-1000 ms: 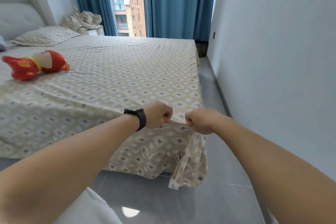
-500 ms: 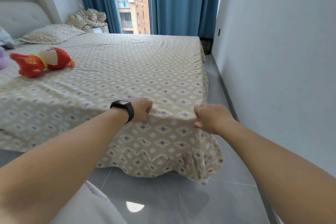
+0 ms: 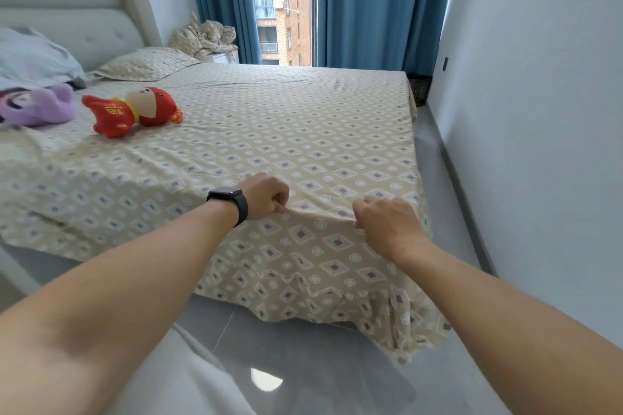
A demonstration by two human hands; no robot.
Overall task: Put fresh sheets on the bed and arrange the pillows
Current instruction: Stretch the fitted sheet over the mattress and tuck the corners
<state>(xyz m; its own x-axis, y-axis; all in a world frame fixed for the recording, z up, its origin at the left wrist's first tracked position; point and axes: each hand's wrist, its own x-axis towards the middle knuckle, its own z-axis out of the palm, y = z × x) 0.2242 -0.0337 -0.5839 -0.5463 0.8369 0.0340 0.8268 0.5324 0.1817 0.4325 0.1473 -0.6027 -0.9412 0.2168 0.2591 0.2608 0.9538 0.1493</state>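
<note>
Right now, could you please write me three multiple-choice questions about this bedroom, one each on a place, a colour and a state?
1. Where does the red plush toy lie?
A. on the floor
B. on the bed sheet
C. on the pillow

2. What colour are the curtains?
A. blue
B. white
C. red

3. What are both hands doing?
A. hanging idle
B. holding the toy
C. pinching the sheet

Key: 1 B, the toy rests on the patterned sheet; 2 A, blue drapes flank the window; 3 C, the left hand and right hand grip a fold at the bed's edge.
</note>
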